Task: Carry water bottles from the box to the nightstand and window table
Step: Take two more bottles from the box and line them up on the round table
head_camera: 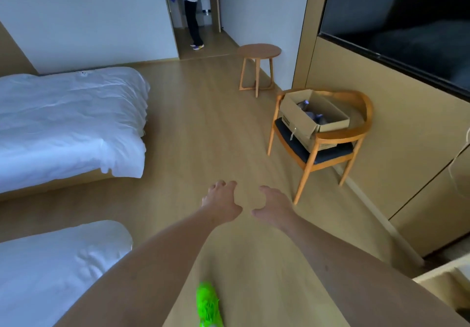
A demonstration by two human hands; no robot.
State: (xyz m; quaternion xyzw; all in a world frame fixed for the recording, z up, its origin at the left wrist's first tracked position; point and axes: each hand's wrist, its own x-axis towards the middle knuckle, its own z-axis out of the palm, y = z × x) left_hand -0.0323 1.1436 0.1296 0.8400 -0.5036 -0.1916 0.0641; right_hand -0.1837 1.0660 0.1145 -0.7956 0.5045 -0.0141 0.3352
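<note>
Both grips empty and loosely spread: left hand [221,203] and right hand [273,206] stretched forward over the wooden floor [203,128], close together, not touching. Ahead to the right, cardboard box [314,118] resting on the chair [323,138] seat; inside, probably water bottles [314,113], blurred. Beyond, round table [259,51] by the wall. At left, two beds [68,120].

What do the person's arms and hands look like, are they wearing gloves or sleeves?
No gloves and no sleeves show. Both forearms are bare from the bottom edge of the picture to the wrists. The left hand and the right hand are bare too, with no watch, ring or bracelet to be seen. One bright green shoe shows below, between the arms.
</note>
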